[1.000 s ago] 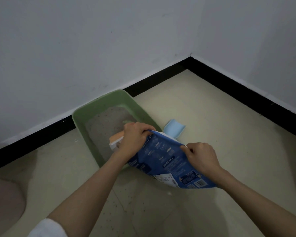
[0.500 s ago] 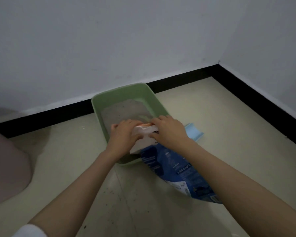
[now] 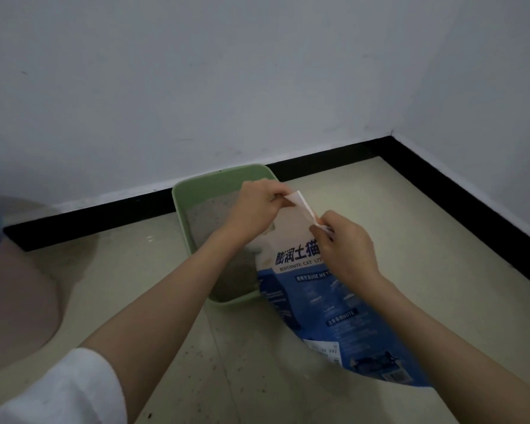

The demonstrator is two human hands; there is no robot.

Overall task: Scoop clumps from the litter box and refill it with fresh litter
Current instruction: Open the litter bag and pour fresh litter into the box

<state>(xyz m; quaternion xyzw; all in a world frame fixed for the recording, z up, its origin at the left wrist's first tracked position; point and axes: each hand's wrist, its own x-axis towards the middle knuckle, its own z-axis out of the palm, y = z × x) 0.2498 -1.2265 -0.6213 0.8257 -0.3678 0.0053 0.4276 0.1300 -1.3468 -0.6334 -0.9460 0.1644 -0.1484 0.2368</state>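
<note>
Floor corner (image 3: 364,209): left hand (image 3: 254,209), right hand (image 3: 343,249) both pinch litter bag (image 3: 328,307) top over litter box (image 3: 214,185)

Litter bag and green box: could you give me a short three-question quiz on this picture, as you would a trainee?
1. True or false: both hands pinch the top edge of the bentonite cat litter bag.
2. Where does the green litter box stand? A) in the middle of the room B) on the floor against the black baseboard C) on a shelf
3. Fill in: the left hand is over the ____.

Key
1. True: the left hand and the right hand each pinch the white top edge.
2. B
3. Litter box, which holds grey litter.
</note>
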